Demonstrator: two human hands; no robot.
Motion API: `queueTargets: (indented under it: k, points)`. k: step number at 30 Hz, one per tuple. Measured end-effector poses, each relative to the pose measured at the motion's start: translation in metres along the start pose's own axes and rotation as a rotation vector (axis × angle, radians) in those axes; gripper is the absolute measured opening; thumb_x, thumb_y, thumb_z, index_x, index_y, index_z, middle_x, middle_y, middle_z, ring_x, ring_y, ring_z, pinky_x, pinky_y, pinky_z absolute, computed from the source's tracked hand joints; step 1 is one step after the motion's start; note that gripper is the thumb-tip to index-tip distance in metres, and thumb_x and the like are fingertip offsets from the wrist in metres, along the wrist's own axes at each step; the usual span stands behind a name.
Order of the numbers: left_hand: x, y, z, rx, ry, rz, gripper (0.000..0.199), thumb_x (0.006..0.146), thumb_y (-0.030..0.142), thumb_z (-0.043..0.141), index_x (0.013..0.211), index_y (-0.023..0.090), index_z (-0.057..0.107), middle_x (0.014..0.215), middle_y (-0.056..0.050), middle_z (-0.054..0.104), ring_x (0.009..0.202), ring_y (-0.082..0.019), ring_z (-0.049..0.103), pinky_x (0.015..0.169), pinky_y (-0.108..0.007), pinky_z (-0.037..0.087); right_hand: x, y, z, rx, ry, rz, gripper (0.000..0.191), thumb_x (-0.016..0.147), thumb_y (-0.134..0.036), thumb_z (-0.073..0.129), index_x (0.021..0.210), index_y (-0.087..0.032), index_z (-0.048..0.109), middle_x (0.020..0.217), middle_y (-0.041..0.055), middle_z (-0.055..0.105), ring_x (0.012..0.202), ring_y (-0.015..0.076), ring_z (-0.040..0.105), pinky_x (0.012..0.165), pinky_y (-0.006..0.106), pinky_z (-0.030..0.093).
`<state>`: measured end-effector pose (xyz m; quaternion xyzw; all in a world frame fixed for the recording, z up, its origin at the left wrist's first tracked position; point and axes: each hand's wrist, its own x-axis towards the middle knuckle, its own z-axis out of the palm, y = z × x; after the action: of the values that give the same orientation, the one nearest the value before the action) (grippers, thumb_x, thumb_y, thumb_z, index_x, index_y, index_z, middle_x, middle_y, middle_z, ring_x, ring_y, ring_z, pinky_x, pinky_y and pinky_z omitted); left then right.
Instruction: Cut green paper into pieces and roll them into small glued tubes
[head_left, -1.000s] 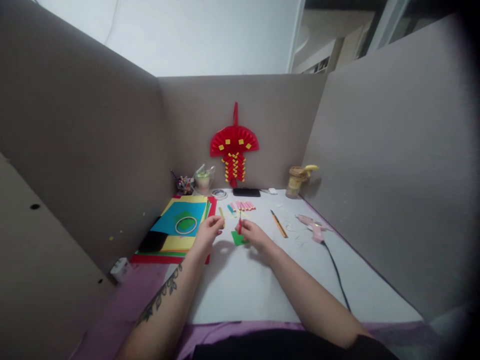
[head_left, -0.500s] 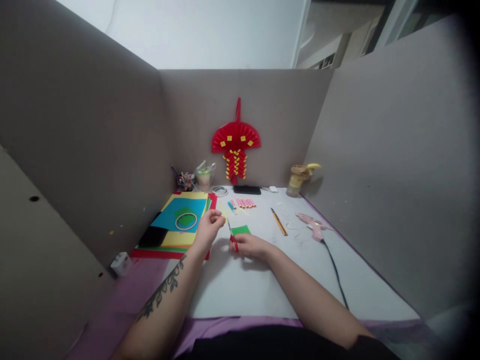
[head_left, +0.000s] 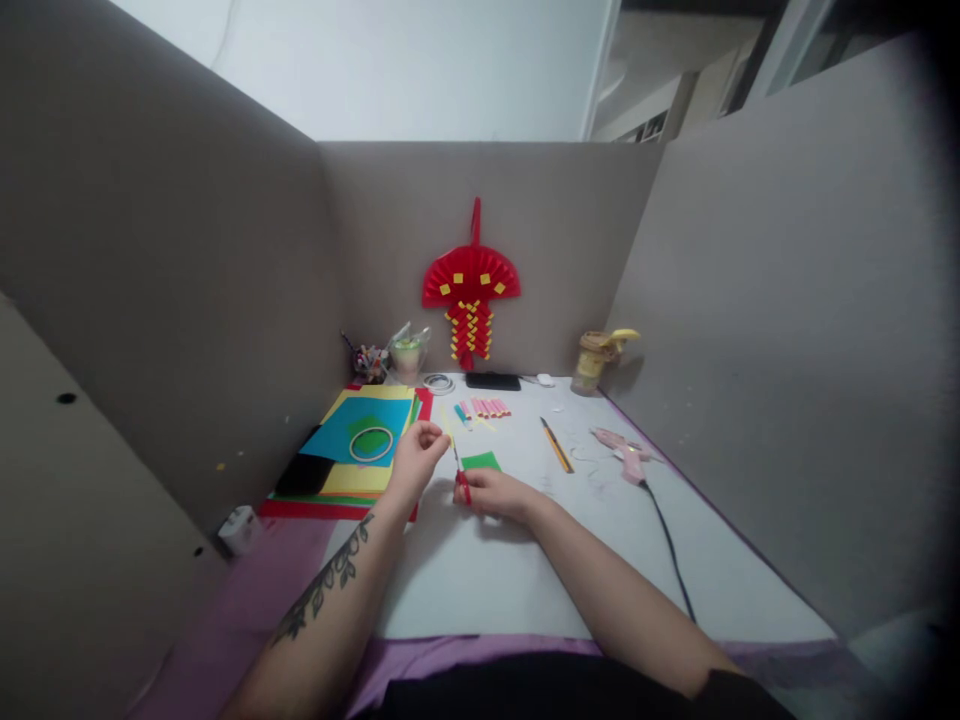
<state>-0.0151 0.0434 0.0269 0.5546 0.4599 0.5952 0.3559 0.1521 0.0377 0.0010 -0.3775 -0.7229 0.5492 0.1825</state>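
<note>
My right hand (head_left: 495, 493) grips a pair of scissors (head_left: 463, 487) by the red handles, the blades pointing up and away from me. Just left of the blade tips, my left hand (head_left: 421, 452) is closed in a pinch on a thin yellow paper strip (head_left: 447, 418). The strip sticks out beyond the fingertips, close to the blades; whether they touch is too small to tell. A green paper piece (head_left: 481, 461) lies on the table right beyond my right hand. Farther back sit several small pink rolls (head_left: 491, 408) with yellow ends and a blue-green item (head_left: 461, 412).
Coloured paper sheets (head_left: 360, 415) with a ring (head_left: 371, 443) on top lie at left. A pencil (head_left: 556, 445) and a pink glue gun (head_left: 630, 458) with its cord are at right. A phone (head_left: 493, 382) lies below a red paper fan decoration (head_left: 471, 280). A cup (head_left: 591, 362) stands back right.
My right hand has moved the scissors slightly left, closer to my left fingertips. My left hand has stayed nearly still.
</note>
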Motion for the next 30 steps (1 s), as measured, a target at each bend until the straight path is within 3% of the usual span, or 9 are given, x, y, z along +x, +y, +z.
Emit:
queueTargets:
  k: [30]
  points:
    - [-0.0006,-0.0006,-0.0002,0.041,0.043,0.001,0.019,0.066,0.029,0.065,0.076,0.017,0.053,0.064,0.003,0.054,0.059,-0.01,0.05,0.057,-0.021,0.039,0.0022,0.0056,-0.0011,0.04,-0.011,-0.011,0.021,0.078,-0.036,0.053,0.079,-0.016,0.057,0.059,-0.0045,0.044,0.048,0.0054,0.035,0.047,0.018,0.029]
